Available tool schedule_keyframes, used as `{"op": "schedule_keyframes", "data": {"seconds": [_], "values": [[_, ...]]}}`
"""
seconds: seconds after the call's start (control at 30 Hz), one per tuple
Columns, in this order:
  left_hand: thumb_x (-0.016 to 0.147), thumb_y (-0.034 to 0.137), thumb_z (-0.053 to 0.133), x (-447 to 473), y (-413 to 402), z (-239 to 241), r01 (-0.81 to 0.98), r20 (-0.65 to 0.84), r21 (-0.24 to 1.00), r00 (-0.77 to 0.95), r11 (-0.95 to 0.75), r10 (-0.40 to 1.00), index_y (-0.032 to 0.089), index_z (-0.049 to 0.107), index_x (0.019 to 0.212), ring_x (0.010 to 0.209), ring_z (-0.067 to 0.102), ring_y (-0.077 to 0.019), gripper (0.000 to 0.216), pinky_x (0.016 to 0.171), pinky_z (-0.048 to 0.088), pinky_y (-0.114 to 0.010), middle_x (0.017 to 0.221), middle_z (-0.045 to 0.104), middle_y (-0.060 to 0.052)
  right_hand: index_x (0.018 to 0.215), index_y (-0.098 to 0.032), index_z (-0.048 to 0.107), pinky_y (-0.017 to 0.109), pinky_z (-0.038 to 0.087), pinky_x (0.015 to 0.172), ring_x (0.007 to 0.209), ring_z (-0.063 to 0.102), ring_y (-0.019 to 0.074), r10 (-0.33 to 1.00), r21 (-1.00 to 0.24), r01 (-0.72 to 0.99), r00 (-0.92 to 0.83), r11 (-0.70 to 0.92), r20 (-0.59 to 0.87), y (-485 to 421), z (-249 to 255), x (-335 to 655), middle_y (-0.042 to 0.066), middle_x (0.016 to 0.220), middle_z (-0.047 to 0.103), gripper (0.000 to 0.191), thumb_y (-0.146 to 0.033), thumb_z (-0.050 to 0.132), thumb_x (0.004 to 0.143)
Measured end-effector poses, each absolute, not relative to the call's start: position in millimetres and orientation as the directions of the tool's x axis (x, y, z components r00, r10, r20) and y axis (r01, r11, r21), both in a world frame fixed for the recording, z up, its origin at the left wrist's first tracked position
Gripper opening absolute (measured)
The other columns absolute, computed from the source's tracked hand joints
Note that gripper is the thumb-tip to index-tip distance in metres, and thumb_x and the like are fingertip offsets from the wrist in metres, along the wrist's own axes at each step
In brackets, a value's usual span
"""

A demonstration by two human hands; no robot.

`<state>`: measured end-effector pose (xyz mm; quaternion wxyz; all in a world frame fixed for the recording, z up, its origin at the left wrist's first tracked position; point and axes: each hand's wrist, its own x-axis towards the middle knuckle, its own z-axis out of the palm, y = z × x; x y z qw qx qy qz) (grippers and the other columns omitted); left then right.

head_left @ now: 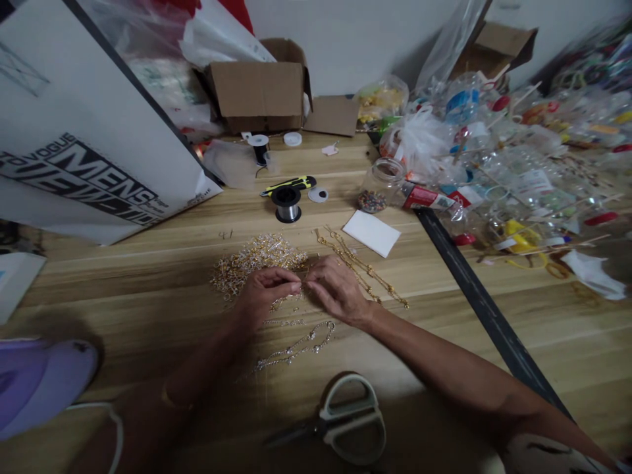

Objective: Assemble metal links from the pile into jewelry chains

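Observation:
My left hand (264, 293) and my right hand (334, 286) meet fingertip to fingertip over the wooden floor (148, 296), both pinched on a small gold piece I can barely make out. Just behind them lies a heap of gold and silver beads (254, 258). A silver bead chain (296, 345) trails on the boards below my hands. Two gold bead chains (363, 266) stretch out to the right of my right hand.
White-handled scissors (345, 421) lie near me. Further off are a wire spool (287, 203), a yellow-black cutter (289, 185), a white pad (371, 232), a bead jar (378, 187), a cardboard box (259, 89), a printed white bag (89, 131) and piled plastic bags (518, 164).

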<state>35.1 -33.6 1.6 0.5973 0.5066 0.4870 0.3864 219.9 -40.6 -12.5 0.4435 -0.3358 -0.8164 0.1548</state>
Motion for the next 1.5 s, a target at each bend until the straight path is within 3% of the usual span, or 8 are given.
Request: {"op": "schedule_keyframes", "data": {"seconds": [0.37, 0.8, 1.5], "values": [[0.061, 0.02, 0.076, 35, -34, 1, -0.019, -0.222, 0.972, 0.248, 0.234, 0.943, 0.017, 0.07, 0.069, 0.061, 0.064, -0.0116, 0.01, 0.064, 0.049, -0.022, 0.066, 0.072, 0.001, 0.089, -0.018, 0.055, 0.035, 0.044, 0.076, 0.083, 0.053, 0.0175, 0.67, -0.525, 0.42, -0.4, 0.74, 0.625, -40, -12, 220, 0.006, 0.083, 0.06, 0.008, -0.02, 0.048, 0.09], [0.057, 0.022, 0.077, 37, -33, 6, 0.044, -0.223, 0.975, 0.218, 0.218, 0.95, 0.015, 0.067, 0.068, 0.058, 0.061, -0.0112, 0.017, 0.06, 0.047, -0.022, 0.063, 0.069, 0.001, 0.09, -0.017, 0.055, 0.035, 0.044, 0.076, 0.084, 0.054, 0.0181, 0.644, -0.496, 0.415, -0.416, 0.762, 0.641, -40, -14, 220, 0.006, 0.084, 0.061, 0.006, -0.017, 0.05, 0.088], [0.06, 0.018, 0.072, 41, -37, 6, 0.086, -0.034, 0.996, 0.164, 0.02, 0.986, 0.015, 0.066, 0.076, 0.069, 0.064, -0.0131, 0.018, 0.072, 0.052, -0.025, 0.07, 0.067, -0.002, 0.091, -0.018, 0.055, 0.036, 0.045, 0.077, 0.086, 0.055, 0.019, 0.644, -0.492, 0.42, -0.432, 0.763, 0.631, -40, -13, 219, 0.006, 0.086, 0.062, 0.005, -0.018, 0.05, 0.088]]}}
